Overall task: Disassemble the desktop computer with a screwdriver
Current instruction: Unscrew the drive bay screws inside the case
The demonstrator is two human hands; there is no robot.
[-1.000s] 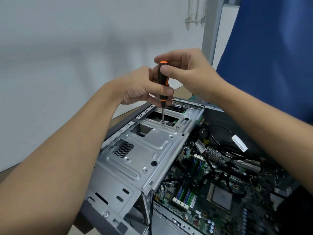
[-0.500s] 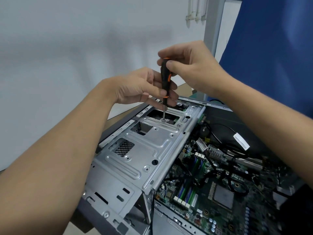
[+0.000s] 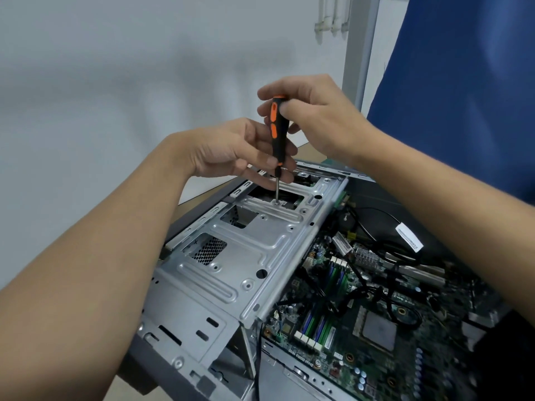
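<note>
An open desktop computer lies on its side, with a silver metal drive cage on its left half and a green motherboard on its right. A black and orange screwdriver stands upright, its tip on a screw at the far end of the cage. My right hand pinches the top of the handle. My left hand holds the lower handle and shaft with its fingertips.
Black cables with a white label cross above the motherboard. A blue panel rises at the right and a grey wall stands behind. A wooden table edge shows past the case.
The screwdriver handle has turned between my fingers, showing more orange. Both hands stay on it over the same screw, and the view has shifted slightly.
</note>
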